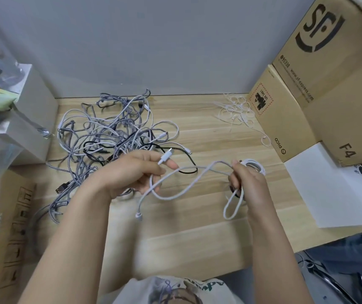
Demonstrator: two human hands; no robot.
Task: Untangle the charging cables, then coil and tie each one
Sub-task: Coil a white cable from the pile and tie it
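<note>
1. Head view: a thin white braided charging cable (183, 189) sags above the light wooden bench (197, 242), strung between both hands.
2. The left hand (136, 172) pinches its white plug end.
3. The right hand (246, 183) grips its looped part.
4. A tangled heap of grey, white and black cables (107, 137) lies behind the left hand.

Left hand (140, 170) is pinching a white cable (188, 185) near its plug (166, 155); right hand (245, 183) is gripping the cable's far loop. Tangle (101, 137) of grey, white and black cables is lying on the wooden surface (197, 233) behind. White ties (237, 110) are lying beside the boxes (302, 102).
</note>
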